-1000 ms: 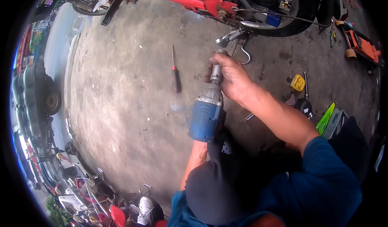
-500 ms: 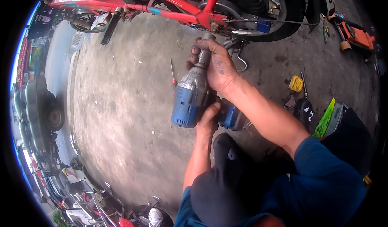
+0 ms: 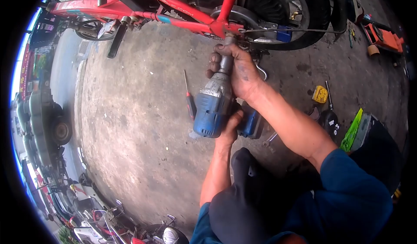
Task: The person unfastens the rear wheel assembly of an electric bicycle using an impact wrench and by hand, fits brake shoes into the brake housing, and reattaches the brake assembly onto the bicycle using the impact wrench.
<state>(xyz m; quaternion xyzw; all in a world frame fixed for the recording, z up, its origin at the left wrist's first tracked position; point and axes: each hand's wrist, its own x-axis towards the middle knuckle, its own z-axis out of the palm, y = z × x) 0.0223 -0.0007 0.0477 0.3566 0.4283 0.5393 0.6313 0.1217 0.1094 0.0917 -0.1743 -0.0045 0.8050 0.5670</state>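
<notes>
Right hand [image 3: 243, 70] is turned palm up, its darkened fingers curled around the metal socket [image 3: 226, 63] on the nose of a blue power wrench [image 3: 207, 116]. Left hand [image 3: 232, 124] is wrapped around the handle behind the motor, with the battery [image 3: 249, 124] showing off to one side. Power wrench and socket are held up over the ground [image 3: 139, 105], pointing at the rear end of the red bike frame [image 3: 204, 24].

As for progress, the lining up looks mostly done: the far end of the socket overlaps the rear corner of the frame, close to the middle of the rear wheel [image 3: 319, 13]. Whether it is seated on a nut there, or only in front of it, I cannot tell, since the fingers and the socket cover the spot. Nor can I tell whether the motor is running. The rear wheel sits in place in the frame, so nothing there appears to have come apart; any turning of a fastening is not shown as finished. A screwdriver [image 3: 190, 102] and a spanner [image 3: 267, 142] lie on the ground, out of both hands
</notes>
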